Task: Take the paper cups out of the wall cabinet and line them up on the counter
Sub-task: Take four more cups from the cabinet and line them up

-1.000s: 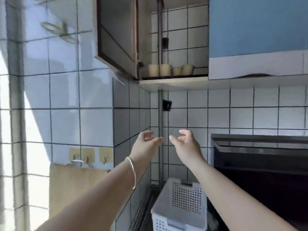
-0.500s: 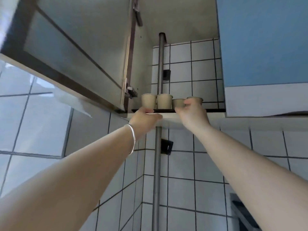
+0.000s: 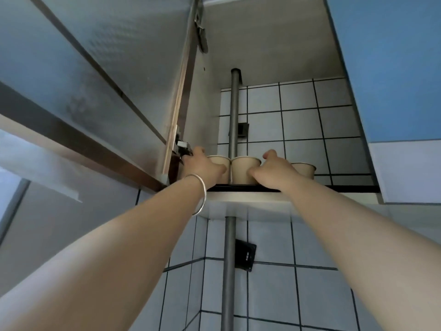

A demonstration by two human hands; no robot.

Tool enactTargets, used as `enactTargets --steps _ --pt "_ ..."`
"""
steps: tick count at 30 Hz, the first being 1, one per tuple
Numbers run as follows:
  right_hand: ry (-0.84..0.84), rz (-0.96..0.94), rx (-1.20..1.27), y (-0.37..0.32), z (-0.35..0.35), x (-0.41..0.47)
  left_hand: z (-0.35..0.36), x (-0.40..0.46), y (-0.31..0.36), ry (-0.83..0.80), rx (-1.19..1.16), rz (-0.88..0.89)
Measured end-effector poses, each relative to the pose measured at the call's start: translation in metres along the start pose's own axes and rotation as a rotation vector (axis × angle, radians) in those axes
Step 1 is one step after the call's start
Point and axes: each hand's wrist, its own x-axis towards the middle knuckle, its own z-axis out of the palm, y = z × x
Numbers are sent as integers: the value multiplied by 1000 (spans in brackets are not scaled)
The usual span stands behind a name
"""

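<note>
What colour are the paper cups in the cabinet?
Plain pale beige, no visible pattern; the paper cups show in the head view, the only one.

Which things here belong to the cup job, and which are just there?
Part of the job:
paper cups
wall cabinet
left hand
right hand

Just there:
pipe
bracelet
wall tiles

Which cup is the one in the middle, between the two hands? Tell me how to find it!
Look up into the open wall cabinet and find the grey pipe running down its tiled back. Right in front of the pipe stands a tan paper cup. It shows almost whole, while the left hand and right hand cover its neighbours.
</note>
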Motion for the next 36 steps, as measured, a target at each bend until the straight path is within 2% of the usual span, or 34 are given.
enactTargets --steps 7,12,21,27,31,36 --pt "-46 37 -27 -6 9 22 16 24 -1 -101 105 -12" --pt "-30 37 34 -6 13 29 22 27 -6 -51 129 26" --pt "125 -79 524 -21 -15 11 -7 2 27 79 -246 125" --pt "167 -89 850 -25 -15 -66 -27 -67 35 97 -438 4" --pt "55 11 1081 -18 11 -133 -44 -131 12 153 -462 -19" --pt "-92 55 1239 -10 55 -229 -76 -223 -36 208 -386 -173"
